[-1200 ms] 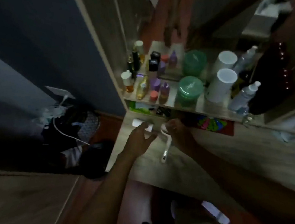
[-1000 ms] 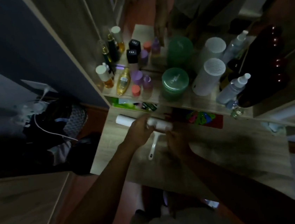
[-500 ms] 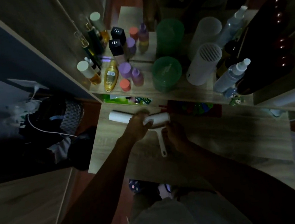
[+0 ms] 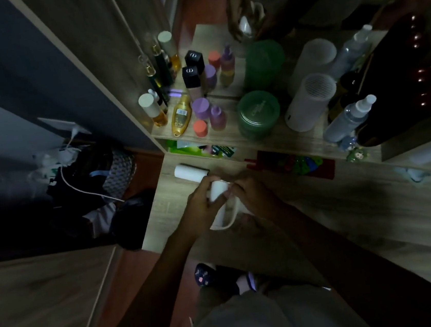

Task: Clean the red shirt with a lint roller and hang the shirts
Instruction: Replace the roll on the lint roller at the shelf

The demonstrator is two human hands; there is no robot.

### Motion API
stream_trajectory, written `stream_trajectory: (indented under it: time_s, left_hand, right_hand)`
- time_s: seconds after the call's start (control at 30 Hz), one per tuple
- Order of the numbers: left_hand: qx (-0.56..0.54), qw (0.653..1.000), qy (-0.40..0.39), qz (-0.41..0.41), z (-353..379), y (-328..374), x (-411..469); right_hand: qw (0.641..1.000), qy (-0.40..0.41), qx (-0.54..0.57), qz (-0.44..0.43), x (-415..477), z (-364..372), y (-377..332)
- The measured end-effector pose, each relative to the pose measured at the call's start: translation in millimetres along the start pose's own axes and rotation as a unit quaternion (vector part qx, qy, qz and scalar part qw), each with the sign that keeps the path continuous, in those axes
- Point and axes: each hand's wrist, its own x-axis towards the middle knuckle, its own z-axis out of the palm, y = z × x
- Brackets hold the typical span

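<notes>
Both hands hold a white lint roller (image 4: 219, 191) just above a wooden dresser top (image 4: 347, 202). My left hand (image 4: 200, 205) grips its roll from the left. My right hand (image 4: 250, 194) grips the other side, near the white handle (image 4: 226, 220), which curves down toward me. A second white roll (image 4: 190, 172) lies on the dresser top just beyond my left hand. No red shirt is in view. The room is dim.
A shelf behind holds several bottles (image 4: 182, 114), a green jar (image 4: 258, 112), a white cylinder (image 4: 309, 103) and a spray bottle (image 4: 349, 118), doubled in a mirror. A dark bag with a white cable (image 4: 87, 178) sits on the floor at left. My slippered foot (image 4: 208, 278) shows below.
The lint roller has been lifted off the dresser top and turned, its handle now curving toward me. Both hands have closed in around the roll. The spare roll stays put.
</notes>
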Motion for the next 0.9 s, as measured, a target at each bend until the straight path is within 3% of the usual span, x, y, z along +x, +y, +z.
stream_trajectory:
  time_s: [0.07,0.13,0.2,0.27,0.37,0.5,0.63,0.77,0.9]
  left_hand:
    - [-0.014,1.0,0.01,-0.02,-4.4,1.4,-9.7]
    - [-0.029,0.998,0.015,-0.049,-7.7,1.7,-18.1]
    - [-0.045,0.995,0.024,-0.082,-10.0,3.0,-22.9]
    - [-0.052,0.991,0.027,-0.118,-10.9,7.5,-24.4]
    - [-0.038,0.983,0.031,-0.179,-12.0,13.9,-21.6]
    - [-0.021,0.981,0.057,-0.183,-16.0,15.2,-17.9]
    - [-0.026,0.981,0.067,-0.182,-21.3,14.8,-17.3]
    - [-0.067,0.974,0.106,-0.19,-23.1,15.4,-14.8]
    - [-0.111,0.968,0.123,-0.186,-21.2,21.3,-12.2]
  right_hand:
    - [1.0,0.002,-0.011,-0.029,-3.9,-0.4,-6.3]
    - [0.982,0.016,-0.142,-0.124,-1.6,5.1,-8.6]
    - [0.948,-0.011,-0.285,-0.139,3.5,12.0,-14.3]
    - [0.938,-0.073,-0.318,-0.117,1.9,4.9,-34.6]
    - [0.95,-0.049,-0.29,-0.104,0.3,3.4,-46.0]
    - [0.945,-0.054,-0.293,-0.134,6.4,4.2,-58.4]
    - [0.974,-0.04,-0.218,-0.051,8.3,4.4,-60.5]
    - [0.924,-0.103,-0.369,-0.003,11.6,5.5,-65.4]
    - [0.914,-0.097,-0.394,0.02,10.5,1.1,-64.0]
